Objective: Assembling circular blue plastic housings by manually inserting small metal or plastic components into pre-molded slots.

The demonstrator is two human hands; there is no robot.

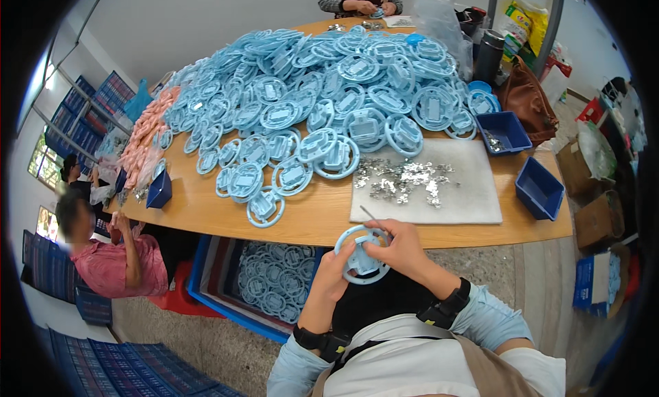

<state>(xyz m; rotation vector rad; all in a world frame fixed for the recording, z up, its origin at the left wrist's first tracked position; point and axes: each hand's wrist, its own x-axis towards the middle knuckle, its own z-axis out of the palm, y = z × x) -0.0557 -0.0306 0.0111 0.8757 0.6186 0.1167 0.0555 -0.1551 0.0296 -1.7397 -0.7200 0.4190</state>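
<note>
A light-blue plastic wheel part (362, 262), a ring with a boxy centre like a toy steering wheel, is held over my lap at the table's near edge. My left hand (333, 272) grips its left rim, closed. On the right side my right hand (403, 251) is closed round it, thumb pressing on the centre. A thin dark metal rod (371, 214), perhaps a tool, juts up from my right fingers; its lower end is hidden. Just beyond lie small shiny metal pieces (405, 180) scattered on a whitish board (470, 191).
A big heap of wheel parts (281, 88) covers the table (199, 205). Blue bins (540, 189) stand at right. Below the edge, a blue crate (206, 277) holds more wheels. A person in pink (120, 266) sits at left; another person's hands (377, 9) work across the table.
</note>
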